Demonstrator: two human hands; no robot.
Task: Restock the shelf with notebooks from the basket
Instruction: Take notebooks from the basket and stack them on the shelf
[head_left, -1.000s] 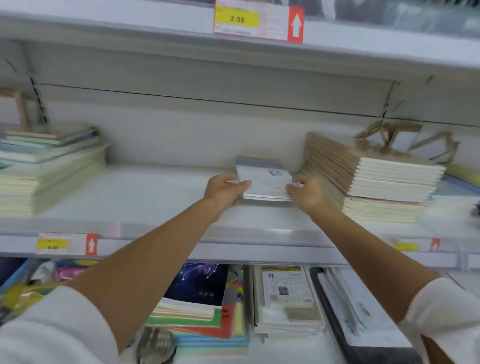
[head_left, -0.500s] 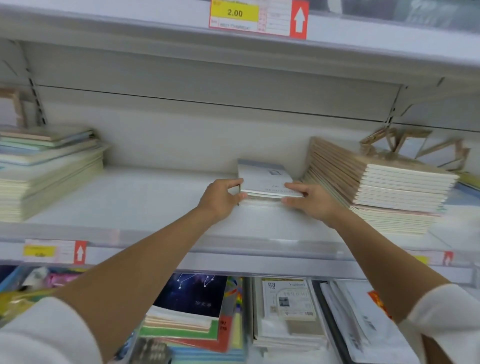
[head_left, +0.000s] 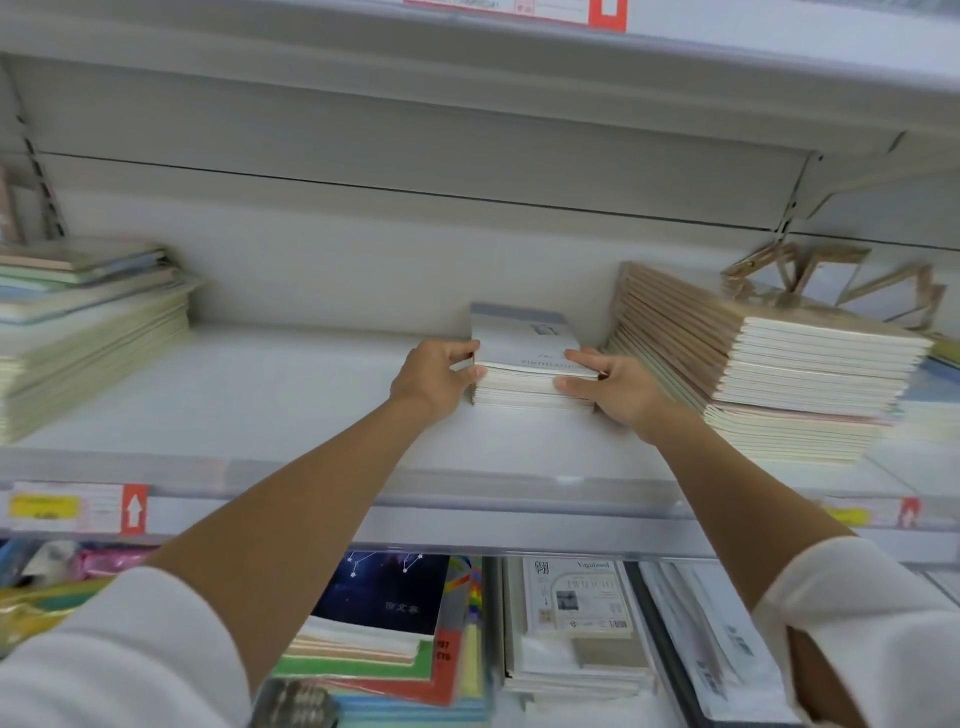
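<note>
Both hands' fingers, left hand (head_left: 435, 375) and right hand (head_left: 613, 385), clamp the notebook stack (head_left: 530, 364) between them on the shelf (head_left: 260, 395); uneven release could skew its covers.

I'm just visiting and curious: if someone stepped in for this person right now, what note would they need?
Left hand: gripping the left edge of the small notebook stack.
Right hand: gripping its front right corner.
The stack rests on the middle shelf, beside the brown-covered pile.
Done: this batch is on the shelf.
Left: square it, let go, fetch more. Basket not clearly in view.
</note>
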